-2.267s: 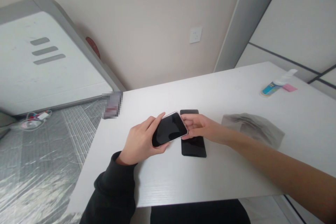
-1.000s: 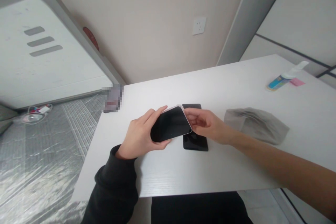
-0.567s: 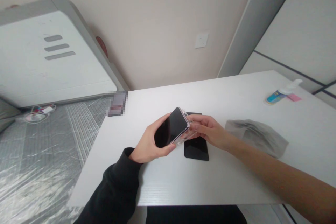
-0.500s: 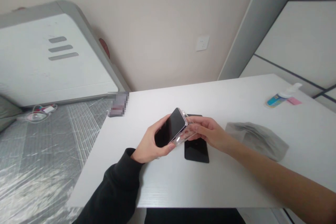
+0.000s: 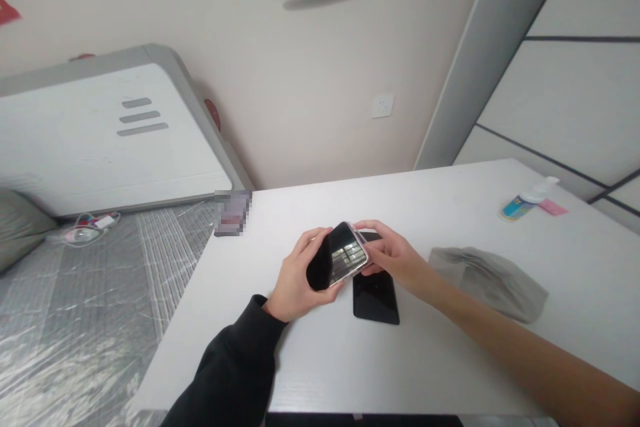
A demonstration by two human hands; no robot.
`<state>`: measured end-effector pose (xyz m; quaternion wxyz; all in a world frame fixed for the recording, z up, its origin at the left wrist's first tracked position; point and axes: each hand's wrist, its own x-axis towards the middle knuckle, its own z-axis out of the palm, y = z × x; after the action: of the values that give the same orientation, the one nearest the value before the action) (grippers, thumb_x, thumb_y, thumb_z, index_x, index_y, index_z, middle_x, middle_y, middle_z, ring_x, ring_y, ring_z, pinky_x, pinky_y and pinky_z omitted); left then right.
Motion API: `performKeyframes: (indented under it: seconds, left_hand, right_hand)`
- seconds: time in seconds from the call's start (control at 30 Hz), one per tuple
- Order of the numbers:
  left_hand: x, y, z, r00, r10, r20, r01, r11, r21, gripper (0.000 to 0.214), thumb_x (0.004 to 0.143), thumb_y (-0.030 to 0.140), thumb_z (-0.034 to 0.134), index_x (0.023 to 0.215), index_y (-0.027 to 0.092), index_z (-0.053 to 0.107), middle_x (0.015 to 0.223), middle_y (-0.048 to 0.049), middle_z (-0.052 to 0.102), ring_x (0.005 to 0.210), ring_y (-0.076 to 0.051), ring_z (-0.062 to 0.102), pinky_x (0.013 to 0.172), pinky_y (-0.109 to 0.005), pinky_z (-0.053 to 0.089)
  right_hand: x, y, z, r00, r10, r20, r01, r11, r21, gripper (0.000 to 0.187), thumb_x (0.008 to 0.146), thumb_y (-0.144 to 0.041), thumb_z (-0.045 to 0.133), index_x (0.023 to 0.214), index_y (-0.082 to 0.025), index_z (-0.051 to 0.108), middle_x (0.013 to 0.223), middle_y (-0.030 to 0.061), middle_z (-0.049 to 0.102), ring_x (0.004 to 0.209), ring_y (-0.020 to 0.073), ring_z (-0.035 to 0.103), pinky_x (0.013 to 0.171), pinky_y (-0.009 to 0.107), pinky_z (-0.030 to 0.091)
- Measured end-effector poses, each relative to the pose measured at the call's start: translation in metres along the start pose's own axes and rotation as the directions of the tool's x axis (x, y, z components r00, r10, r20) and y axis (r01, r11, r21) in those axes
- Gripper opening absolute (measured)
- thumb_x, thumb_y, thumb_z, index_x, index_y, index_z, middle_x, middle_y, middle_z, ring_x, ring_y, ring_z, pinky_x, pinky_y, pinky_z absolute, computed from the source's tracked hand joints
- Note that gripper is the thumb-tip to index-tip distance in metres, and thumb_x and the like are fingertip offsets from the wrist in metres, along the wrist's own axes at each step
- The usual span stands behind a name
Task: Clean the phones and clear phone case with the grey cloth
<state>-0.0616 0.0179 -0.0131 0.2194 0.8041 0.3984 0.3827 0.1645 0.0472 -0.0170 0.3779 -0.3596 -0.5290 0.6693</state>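
Note:
I hold a phone (image 5: 337,262) with a dark glossy screen above the white table (image 5: 450,360). My left hand (image 5: 297,280) is wrapped round its near left end, black sleeve at the wrist. My right hand (image 5: 390,257) pinches the phone's far right corner, where a clear case edge shows. The screen is tilted toward me and reflects a window. A second black phone (image 5: 376,297) lies flat on the table just under my right hand.
A crumpled grey cloth (image 5: 487,280) lies right of the phones. A small spray bottle (image 5: 525,199) and a pink item (image 5: 553,207) sit at the table's far right. A bed with plastic-covered mattress (image 5: 90,293) stands to the left.
The phone has been lifted and tilted up so its screen faces me more. Both hands keep their hold. The camera has tipped upward, showing more wall.

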Motion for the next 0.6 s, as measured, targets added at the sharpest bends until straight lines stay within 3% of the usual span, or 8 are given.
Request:
performKeyframes:
  seconds: [0.13, 0.2, 0.27, 0.33, 0.4, 0.47, 0.53, 0.6]
  left_hand:
    - [-0.004, 0.002, -0.001, 0.999, 0.035, 0.005, -0.035, 0.998, 0.050, 0.078, 0.078, 0.024, 0.075, 0.149, 0.025, 0.041, 0.142, -0.0164, 0.055, 0.131, -0.031, 0.056, 0.110, -0.045, 0.046]
    - [-0.005, 0.004, -0.002, 0.998, 0.069, -0.010, -0.069, 0.996, 0.055, 0.079, 0.078, 0.025, 0.076, 0.149, 0.026, 0.042, 0.143, -0.0166, 0.056, 0.132, -0.033, 0.056, 0.116, -0.052, 0.039]
    - [-0.007, 0.006, -0.003, 0.990, 0.091, -0.103, -0.092, 0.996, -0.004, 0.079, 0.079, 0.029, 0.078, 0.149, 0.026, 0.042, 0.138, -0.0163, 0.059, 0.132, -0.036, 0.056, 0.120, -0.059, 0.030]
    - [-0.007, 0.009, -0.005, 0.956, 0.070, -0.283, -0.118, 0.981, -0.155, 0.077, 0.081, 0.037, 0.077, 0.149, 0.026, 0.044, 0.123, -0.0132, 0.065, 0.128, -0.036, 0.059, 0.117, -0.059, 0.033]
    - [-0.005, 0.011, -0.008, 0.888, -0.024, -0.460, -0.153, 0.927, -0.343, 0.073, 0.082, 0.044, 0.077, 0.146, 0.027, 0.048, 0.104, -0.0065, 0.063, 0.110, -0.028, 0.066, 0.104, -0.047, 0.048]
    - [-0.002, 0.011, -0.012, 0.842, -0.176, -0.511, -0.133, 0.849, -0.511, 0.070, 0.078, 0.047, 0.081, 0.140, 0.029, 0.054, 0.091, 0.0003, 0.056, 0.078, -0.015, 0.064, 0.077, -0.030, 0.055]
    - [0.002, 0.008, -0.016, 0.829, -0.356, -0.431, -0.036, 0.735, -0.678, 0.069, 0.073, 0.053, 0.085, 0.131, 0.028, 0.059, 0.083, 0.0044, 0.050, 0.057, -0.006, 0.048, 0.051, -0.018, 0.044]
    - [0.006, 0.004, -0.018, 0.793, -0.533, -0.293, 0.080, 0.569, -0.818, 0.072, 0.067, 0.062, 0.085, 0.123, 0.023, 0.064, 0.077, 0.0063, 0.047, 0.050, -0.003, 0.038, 0.041, -0.014, 0.032]
  right_hand:
    - [-0.003, -0.004, 0.004, 1.000, -0.004, 0.017, 0.004, 1.000, -0.002, 0.058, 0.079, -0.063, 0.077, 0.112, -0.024, 0.050, 0.072, -0.0027, 0.075, 0.064, 0.0139, 0.071, 0.060, 0.024, 0.058]
    - [-0.004, -0.003, 0.006, 0.999, -0.039, 0.006, 0.039, 0.999, 0.006, 0.052, 0.082, -0.059, 0.076, 0.110, -0.025, 0.049, 0.071, -0.0034, 0.075, 0.061, 0.0125, 0.069, 0.059, 0.023, 0.056]
    - [-0.003, 0.001, 0.005, 0.996, -0.071, -0.059, 0.071, 0.997, -0.005, 0.047, 0.084, -0.056, 0.074, 0.109, -0.025, 0.048, 0.077, -0.0013, 0.077, 0.064, 0.0135, 0.072, 0.062, 0.024, 0.058]
    - [0.002, 0.006, 0.001, 0.984, -0.106, -0.145, 0.094, 0.992, -0.089, 0.042, 0.087, -0.053, 0.070, 0.111, -0.024, 0.050, 0.087, 0.0034, 0.079, 0.068, 0.0159, 0.074, 0.065, 0.028, 0.061]
    - [0.011, 0.011, -0.005, 0.975, -0.153, -0.162, 0.111, 0.963, -0.246, 0.037, 0.093, -0.049, 0.060, 0.116, -0.022, 0.053, 0.097, 0.0080, 0.079, 0.071, 0.0177, 0.076, 0.068, 0.032, 0.063]
    - [0.026, 0.013, -0.010, 0.977, -0.183, -0.107, 0.128, 0.913, -0.386, 0.034, 0.096, -0.043, 0.053, 0.120, -0.019, 0.059, 0.105, 0.0105, 0.077, 0.072, 0.0179, 0.077, 0.069, 0.033, 0.064]
    - [0.044, 0.015, -0.010, 0.983, -0.184, -0.024, 0.151, 0.869, -0.471, 0.032, 0.096, -0.036, 0.053, 0.119, -0.018, 0.065, 0.105, 0.0098, 0.077, 0.068, 0.0173, 0.076, 0.067, 0.033, 0.063]
    - [0.062, 0.015, -0.002, 0.980, -0.189, 0.063, 0.193, 0.822, -0.536, 0.029, 0.094, -0.031, 0.055, 0.114, -0.019, 0.072, 0.096, 0.0079, 0.078, 0.068, 0.0188, 0.076, 0.069, 0.035, 0.062]
